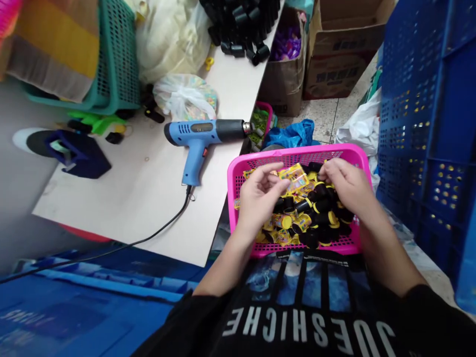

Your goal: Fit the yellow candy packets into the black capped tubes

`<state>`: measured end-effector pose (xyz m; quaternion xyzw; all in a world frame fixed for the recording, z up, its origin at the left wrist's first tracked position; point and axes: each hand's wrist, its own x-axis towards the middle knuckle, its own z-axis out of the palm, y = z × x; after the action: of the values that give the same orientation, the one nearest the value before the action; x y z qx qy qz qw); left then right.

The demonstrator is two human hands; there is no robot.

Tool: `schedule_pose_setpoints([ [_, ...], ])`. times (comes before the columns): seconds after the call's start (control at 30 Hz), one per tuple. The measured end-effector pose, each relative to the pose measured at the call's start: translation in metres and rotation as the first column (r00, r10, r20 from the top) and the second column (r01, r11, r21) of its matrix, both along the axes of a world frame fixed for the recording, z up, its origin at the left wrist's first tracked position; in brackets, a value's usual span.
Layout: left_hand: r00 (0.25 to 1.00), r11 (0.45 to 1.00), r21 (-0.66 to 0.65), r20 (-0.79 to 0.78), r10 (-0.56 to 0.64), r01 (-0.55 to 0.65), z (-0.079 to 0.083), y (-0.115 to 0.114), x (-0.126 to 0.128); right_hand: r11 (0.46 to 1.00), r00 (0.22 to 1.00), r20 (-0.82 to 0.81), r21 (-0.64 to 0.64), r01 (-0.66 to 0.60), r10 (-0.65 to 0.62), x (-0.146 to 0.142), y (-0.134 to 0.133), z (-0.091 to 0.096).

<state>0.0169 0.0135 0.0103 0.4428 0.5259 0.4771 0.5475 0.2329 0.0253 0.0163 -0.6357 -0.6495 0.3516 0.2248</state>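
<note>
A yellow packet (294, 177) was gripped at its edge between the closed fingertips of the left hand (258, 196), just above a heap of yellow packets and small black caps (316, 208) filling a pink plastic basket (297, 152). The right hand (347, 186) was held low over the heap, its fingers curled together and touching the caps; whether any cap was clamped could not be told. A blue heat gun (201, 139) was lying on the table (122, 208) beside the basket.
</note>
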Motion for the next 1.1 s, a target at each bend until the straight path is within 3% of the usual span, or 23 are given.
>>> schedule_pose_setpoints([
  [0.07, 1.000, 1.000, 0.019, -0.027, 0.001, 0.000, -0.005, 0.004, -0.006, 0.995, 0.933, 0.357, -0.074, 0.066, -0.035, -0.004, -0.001, -0.007],
  [0.13, 0.999, 0.999, -0.021, -0.034, -0.040, 0.039, -0.010, 0.005, -0.009, 0.989, 0.787, 0.612, -0.147, 0.017, 0.077, -0.014, -0.005, -0.015],
  [0.2, 0.998, 0.996, -0.069, -0.029, -0.054, 0.052, -0.014, 0.005, -0.009, 0.980, 0.696, 0.694, -0.183, -0.076, 0.183, -0.025, -0.009, -0.022],
  [0.3, 0.999, 0.998, -0.061, 0.052, -0.002, 0.006, -0.019, 0.006, -0.004, 0.958, 0.688, 0.667, -0.218, -0.187, 0.287, -0.032, -0.010, -0.029],
  [0.37, 0.990, 0.999, -0.052, 0.141, 0.024, -0.017, -0.019, 0.007, -0.003, 0.934, 0.725, 0.591, -0.247, -0.257, 0.355, -0.026, -0.008, -0.030],
  [0.43, 0.981, 0.997, -0.072, 0.193, 0.012, 0.002, -0.015, 0.008, -0.003, 0.931, 0.820, 0.443, -0.214, -0.296, 0.363, -0.015, -0.005, -0.029],
  [0.53, 0.985, 0.994, -0.101, 0.167, -0.031, 0.049, -0.009, 0.008, -0.004, 0.989, 0.989, 0.036, -0.053, -0.139, 0.141, 0.000, -0.003, -0.025],
  [0.6, 0.991, 0.992, -0.102, 0.122, -0.055, 0.067, -0.006, 0.007, -0.003, 0.999, 0.941, -0.335, -0.018, 0.047, -0.050, 0.005, -0.003, -0.022],
  [0.7, 0.997, 0.991, -0.110, 0.040, -0.072, 0.076, -0.006, 0.005, -0.003, 0.985, 0.675, -0.718, -0.106, 0.137, -0.171, 0.007, -0.004, -0.018],
  [0.77, 0.997, 0.991, -0.112, -0.001, -0.073, 0.072, -0.008, 0.003, -0.003, 0.980, 0.580, -0.790, -0.155, 0.125, -0.199, 0.006, -0.005, -0.016],
  [0.83, 0.997, 0.991, -0.112, 0.006, -0.076, 0.076, -0.010, 0.003, -0.003, 0.974, 0.558, -0.799, -0.192, 0.116, -0.224, 0.006, -0.005, -0.016],
  [1.0, 0.958, 0.968, -0.211, 0.276, -0.075, 0.137, -0.016, 0.001, -0.001, 0.966, 0.632, -0.746, -0.257, 0.016, -0.209, 0.010, -0.007, -0.020],
  [1.1, 0.936, 0.960, -0.239, 0.349, -0.052, 0.143, -0.017, 0.000, 0.003, 0.968, 0.667, -0.730, -0.246, -0.047, -0.153, 0.010, -0.009, -0.020],
])
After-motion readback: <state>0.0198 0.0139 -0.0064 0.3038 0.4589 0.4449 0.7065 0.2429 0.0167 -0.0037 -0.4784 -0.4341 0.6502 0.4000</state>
